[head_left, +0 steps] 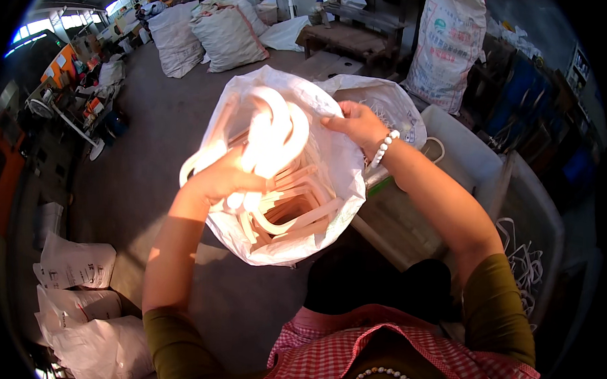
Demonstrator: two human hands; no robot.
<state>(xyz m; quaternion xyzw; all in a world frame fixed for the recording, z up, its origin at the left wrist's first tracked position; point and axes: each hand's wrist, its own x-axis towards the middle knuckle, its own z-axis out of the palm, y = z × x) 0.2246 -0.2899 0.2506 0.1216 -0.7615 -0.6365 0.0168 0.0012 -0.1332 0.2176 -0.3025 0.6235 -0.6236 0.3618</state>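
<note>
A white woven sack [350, 171] stands with its mouth wide in front of me. My left hand [224, 175] is closed round several pale, U-bent plastic pieces [273, 130] over the sack's mouth, and sunlight bleaches out their detail. More bent pieces of the same kind [303, 206] lie stacked inside the sack, around a dark hollow. At the far right of the rim, my right hand [362, 128] pinches the sack's edge between thumb and fingers. The sack's lower part is hidden below its rim.
Behind the right hand is another white sack [405, 109] with thin strips in it. Pale plastic bins [464, 152] stand to the right, one holding white looped strips [527, 267]. Full sacks [229, 37] stand at the back; bags [77, 264] lie lower left.
</note>
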